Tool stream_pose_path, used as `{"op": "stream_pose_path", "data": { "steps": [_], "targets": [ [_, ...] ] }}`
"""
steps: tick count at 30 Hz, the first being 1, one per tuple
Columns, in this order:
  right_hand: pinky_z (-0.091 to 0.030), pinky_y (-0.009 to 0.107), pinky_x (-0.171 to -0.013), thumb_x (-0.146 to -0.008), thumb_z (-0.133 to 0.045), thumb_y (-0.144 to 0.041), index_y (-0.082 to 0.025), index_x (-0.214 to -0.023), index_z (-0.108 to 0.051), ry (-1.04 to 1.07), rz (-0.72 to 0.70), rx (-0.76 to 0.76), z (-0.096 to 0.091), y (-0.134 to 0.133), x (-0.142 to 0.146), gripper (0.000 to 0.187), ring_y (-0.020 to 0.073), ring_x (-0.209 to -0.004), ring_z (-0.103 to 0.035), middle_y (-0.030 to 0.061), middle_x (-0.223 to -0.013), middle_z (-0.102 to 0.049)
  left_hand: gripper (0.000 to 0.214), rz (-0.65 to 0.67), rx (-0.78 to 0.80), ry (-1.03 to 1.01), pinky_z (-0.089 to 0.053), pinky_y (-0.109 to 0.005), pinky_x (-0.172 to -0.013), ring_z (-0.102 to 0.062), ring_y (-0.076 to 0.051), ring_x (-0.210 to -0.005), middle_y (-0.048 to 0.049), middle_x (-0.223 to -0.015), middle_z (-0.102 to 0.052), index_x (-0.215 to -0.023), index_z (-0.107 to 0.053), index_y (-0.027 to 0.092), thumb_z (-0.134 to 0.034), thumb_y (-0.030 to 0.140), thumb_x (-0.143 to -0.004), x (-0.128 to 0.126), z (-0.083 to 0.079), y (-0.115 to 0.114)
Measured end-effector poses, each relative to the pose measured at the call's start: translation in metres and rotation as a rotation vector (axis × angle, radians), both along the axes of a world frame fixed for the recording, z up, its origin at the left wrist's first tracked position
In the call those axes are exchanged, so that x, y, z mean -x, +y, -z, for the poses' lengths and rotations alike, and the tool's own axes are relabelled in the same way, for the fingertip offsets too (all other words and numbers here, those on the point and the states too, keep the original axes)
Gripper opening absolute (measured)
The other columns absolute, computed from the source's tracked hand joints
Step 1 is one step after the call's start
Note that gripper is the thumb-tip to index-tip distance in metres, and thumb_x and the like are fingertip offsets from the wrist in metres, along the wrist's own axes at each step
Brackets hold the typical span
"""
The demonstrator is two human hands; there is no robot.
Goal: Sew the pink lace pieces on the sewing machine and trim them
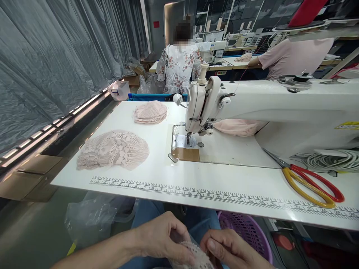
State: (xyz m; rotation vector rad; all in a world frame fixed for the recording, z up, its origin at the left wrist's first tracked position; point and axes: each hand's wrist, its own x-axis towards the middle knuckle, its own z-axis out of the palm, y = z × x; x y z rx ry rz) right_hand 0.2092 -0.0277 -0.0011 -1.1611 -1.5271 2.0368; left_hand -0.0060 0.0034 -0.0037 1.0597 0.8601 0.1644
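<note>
At the near edge, above the lap, the person's left hand (pixel 168 237) is pinching a lace piece (pixel 200 254) between thumb and fingers. The right hand (pixel 232 248) is curling close at the lace's other side, fingertips bunched together (whether they are actually gripping the fabric cannot be told). The lace is looking very light, soft and limp, so it is probably offering no stiffness of its own; its openwork is likely to snag or stretch under a hard pull. A flat, gentle pinch near the denser border is seeming the safer hold.

Just beyond, a purple basket (pixel 259 233) is standing under the white table (pixel 157 175). Scissors (pixel 311 183) are lying on the tabletop at the right, partly over the printed ruler (pixel 196 192). Farther in, a lace stack (pixel 117 149) is spreading at the left, with a smaller pink stack (pixel 151 112) behind it, while the sewing machine (pixel 252 99) is occupying the right. Beyond it, a co-worker in a floral top (pixel 179 69) is sitting, back turned.
</note>
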Motion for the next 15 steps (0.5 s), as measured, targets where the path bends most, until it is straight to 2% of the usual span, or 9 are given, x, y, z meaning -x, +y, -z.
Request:
{"op": "stream_pose_path", "data": {
  "steps": [6,12,15],
  "targets": [
    [-0.028,0.022,-0.050,-0.080,-0.050,-0.074,-0.015,-0.075,-0.058,0.000,-0.072,0.030,-0.0010,0.0035,-0.0004,0.059,0.0093,-0.054,-0.041,-0.0039,-0.057,-0.043,0.038,0.014,0.008,0.011,-0.037,-0.019,-0.052,-0.042,-0.007,-0.053,0.0040,-0.055,-0.049,-0.067,-0.071,0.011,-0.083,0.045,-0.056,0.0013,0.0008,0.0000],
    [-0.030,0.018,-0.050,-0.080,-0.066,-0.044,-0.017,-0.077,-0.058,-0.013,-0.083,0.088,0.0017,0.0044,0.0044,0.028,0.0065,-0.053,-0.041,-0.0054,-0.060,-0.047,0.039,0.034,-0.019,0.007,-0.035,-0.020,-0.053,-0.040,-0.008,-0.055,0.0035,-0.058,-0.050,-0.070,-0.073,0.011,-0.082,0.046,-0.056,0.0051,0.0006,0.0004],
    [-0.027,0.018,-0.047,-0.079,-0.067,-0.041,-0.017,-0.076,-0.058,-0.049,-0.089,0.072,-0.0017,0.0056,0.0039,0.025,0.0052,-0.048,-0.038,-0.0064,-0.058,-0.046,0.041,0.066,0.009,-0.018,-0.033,-0.020,-0.054,-0.041,-0.009,-0.058,0.0030,-0.061,-0.053,-0.070,-0.072,0.011,-0.086,0.045,-0.051,0.0102,0.0031,0.0008]
  ]
}}
